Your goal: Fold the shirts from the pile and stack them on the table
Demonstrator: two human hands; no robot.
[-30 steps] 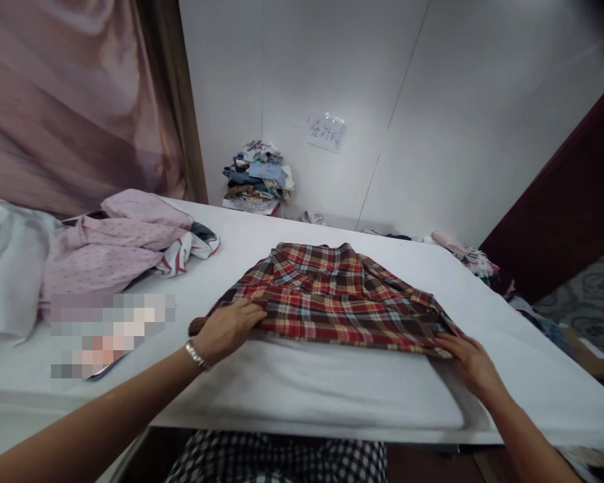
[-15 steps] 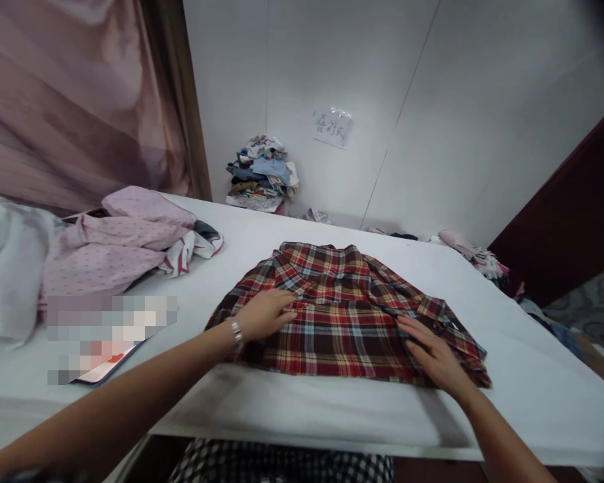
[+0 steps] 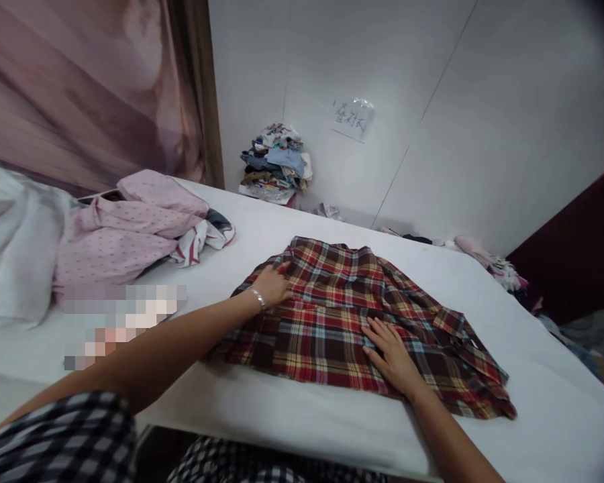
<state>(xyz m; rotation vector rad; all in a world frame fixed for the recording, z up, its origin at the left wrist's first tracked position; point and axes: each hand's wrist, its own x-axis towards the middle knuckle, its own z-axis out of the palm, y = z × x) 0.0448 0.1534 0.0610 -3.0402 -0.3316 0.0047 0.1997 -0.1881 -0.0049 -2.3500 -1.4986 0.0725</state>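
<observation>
A red, brown and cream plaid shirt lies spread on the white table, its collar end away from me and one cuffed sleeve folded over at the right. Near its left shoulder, my left hand has its fingers curled in against the cloth, pinching it; the fingertips are partly hidden. My right hand rests flat on the lower middle of the shirt, fingers stretched out and apart.
Pink dotted clothes and white cloth lie heaped at the left of the table. Behind it stands a stack of folded clothes by the wall. More clothes lie along the far right edge. A blurred-out flat object lies near my left forearm.
My left hand has moved up toward the shirt's left shoulder and its fingers have curled in. My right hand has slid left across the cloth. The shirt's lower left part is spread wider.
</observation>
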